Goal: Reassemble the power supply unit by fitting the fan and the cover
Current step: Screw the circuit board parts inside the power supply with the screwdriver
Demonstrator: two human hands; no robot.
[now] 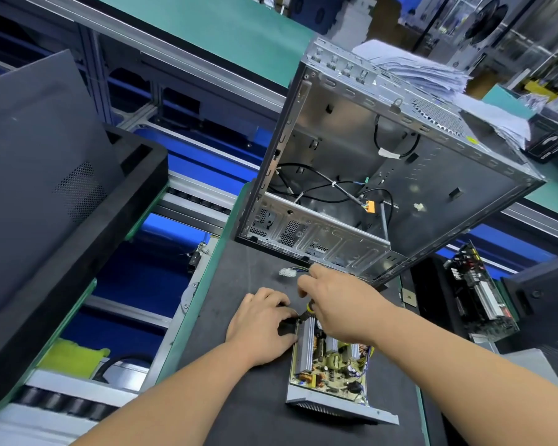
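The open power supply unit (331, 378) lies on the dark mat, its circuit board, heat sinks and capacitors exposed, no cover on it. At its far end my left hand (261, 329) grips a black part (286, 326), probably the fan, mostly hidden under the fingers. My right hand (335, 304) is just above that end and holds a screwdriver with a yellow and black handle (308, 309), its tip hidden. A white connector (287, 272) on coloured wires lies just beyond the hands.
An empty grey computer case (384, 175) stands open right behind the hands. A black monitor back (45, 149) on a foam tray fills the left. Circuit boards (477, 291) lie at the right. The mat's left edge (203, 304) drops to a conveyor.
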